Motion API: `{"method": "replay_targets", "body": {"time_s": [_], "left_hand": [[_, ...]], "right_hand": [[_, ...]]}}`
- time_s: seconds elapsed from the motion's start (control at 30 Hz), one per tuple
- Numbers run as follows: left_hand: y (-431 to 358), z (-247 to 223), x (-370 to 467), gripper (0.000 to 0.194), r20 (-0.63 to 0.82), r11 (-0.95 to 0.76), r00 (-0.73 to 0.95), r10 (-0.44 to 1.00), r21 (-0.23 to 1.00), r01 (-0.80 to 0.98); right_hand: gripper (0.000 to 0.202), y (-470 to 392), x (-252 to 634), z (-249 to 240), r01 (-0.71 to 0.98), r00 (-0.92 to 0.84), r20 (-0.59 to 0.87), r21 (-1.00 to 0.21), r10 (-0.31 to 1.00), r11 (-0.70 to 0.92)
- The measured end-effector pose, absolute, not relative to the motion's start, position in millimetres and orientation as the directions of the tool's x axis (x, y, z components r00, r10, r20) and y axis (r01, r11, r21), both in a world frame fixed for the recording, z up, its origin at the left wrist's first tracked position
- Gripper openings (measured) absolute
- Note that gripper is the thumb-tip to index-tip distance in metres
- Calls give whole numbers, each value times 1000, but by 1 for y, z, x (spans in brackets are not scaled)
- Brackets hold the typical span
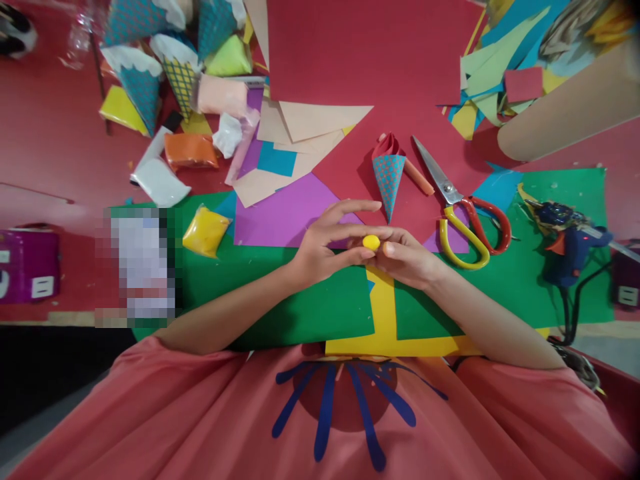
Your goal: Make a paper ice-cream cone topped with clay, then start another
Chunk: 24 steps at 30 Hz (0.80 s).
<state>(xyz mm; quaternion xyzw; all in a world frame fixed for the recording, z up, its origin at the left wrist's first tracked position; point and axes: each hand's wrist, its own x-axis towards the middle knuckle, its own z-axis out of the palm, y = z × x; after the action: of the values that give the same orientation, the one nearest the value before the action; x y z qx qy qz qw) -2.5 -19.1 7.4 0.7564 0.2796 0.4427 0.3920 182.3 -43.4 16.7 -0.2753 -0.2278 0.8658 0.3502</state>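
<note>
A small yellow ball (371,243) sits between the fingers of both my hands, above the green sheet. My left hand (330,241) pinches it from the left, with its index finger stretched out above. From the right, my right hand (407,257) holds the ball with its fingers curled and its thumb beside it. Just beyond my hands lies a small blue and red patterned paper cone (389,177) with red inside its top. An orange stick (419,177) lies beside the cone, and large scissors (453,200) with red and yellow handles rest to the right.
Patterned cones with white tops (137,80) and clay packets (190,151) crowd the back left. A yellow packet (206,231) lies nearer. On the right are a blue glue gun (573,257), a cardboard tube (570,107) and paper scraps (485,80).
</note>
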Motion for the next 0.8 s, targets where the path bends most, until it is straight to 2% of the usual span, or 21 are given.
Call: {"method": "replay_targets", "body": {"time_s": [0.17,0.33,0.53,0.63,0.8], "left_hand": [[-19,6,-1,32,398,-465,453,798,884,43],[-20,7,0,45,389,-433,490,780,901,-26],[-20,8,0,28,439,-495,425,792,869,24],[-20,9,1,26,426,-488,417,803,872,48],[-22,13,1,33,313,-343,389,866,939,8]], "right_hand": [[25,-44,183,17,-463,-606,-338,-586,720,-665],[22,-43,183,18,-460,-624,-273,-629,732,-627],[43,-43,182,18,-407,-623,-336,-632,706,-660],[38,-43,181,19,-389,-613,-348,-648,709,-655],[42,-41,181,22,-396,-611,-300,-685,732,-611]]}}
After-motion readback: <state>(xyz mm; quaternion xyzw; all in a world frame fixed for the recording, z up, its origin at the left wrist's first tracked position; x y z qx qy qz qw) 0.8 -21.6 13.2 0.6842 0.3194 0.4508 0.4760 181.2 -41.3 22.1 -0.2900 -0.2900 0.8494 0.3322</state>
